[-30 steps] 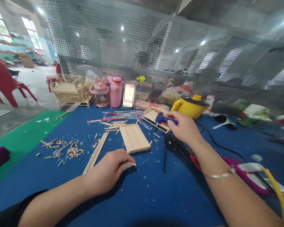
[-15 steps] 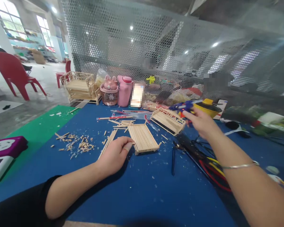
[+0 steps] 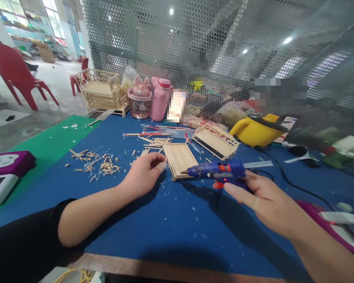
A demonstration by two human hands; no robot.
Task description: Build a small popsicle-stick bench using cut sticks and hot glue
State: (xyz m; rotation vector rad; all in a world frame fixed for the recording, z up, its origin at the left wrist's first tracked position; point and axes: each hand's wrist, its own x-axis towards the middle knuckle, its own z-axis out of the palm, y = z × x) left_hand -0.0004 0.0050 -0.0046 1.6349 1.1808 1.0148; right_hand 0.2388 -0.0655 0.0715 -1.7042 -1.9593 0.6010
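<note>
My right hand (image 3: 262, 200) is wrapped round the handle of a blue glue gun (image 3: 218, 169), whose tip points left over the front right part of a small slatted wooden panel (image 3: 179, 157). My left hand (image 3: 146, 173) is pinched at the panel's left edge; whatever is between its fingertips is too small to make out. Loose sticks (image 3: 157, 142) lie behind the left hand. A second wooden piece with a railing (image 3: 215, 140) rests behind the glue gun. Short offcuts (image 3: 107, 165) are scattered to the left.
On the blue tabletop (image 3: 120, 236), a wooden model (image 3: 102, 92), a pink jar (image 3: 140, 104) and a pink bottle (image 3: 161, 98) stand at the back. A yellow pot (image 3: 258, 131) is at back right, with a black cable (image 3: 295, 182) nearby. A purple device (image 3: 13, 169) lies left.
My right hand has brought the glue gun from the back right down and forward to the panel. My left hand stays pinched by the panel's edge. The view has tilted downward.
</note>
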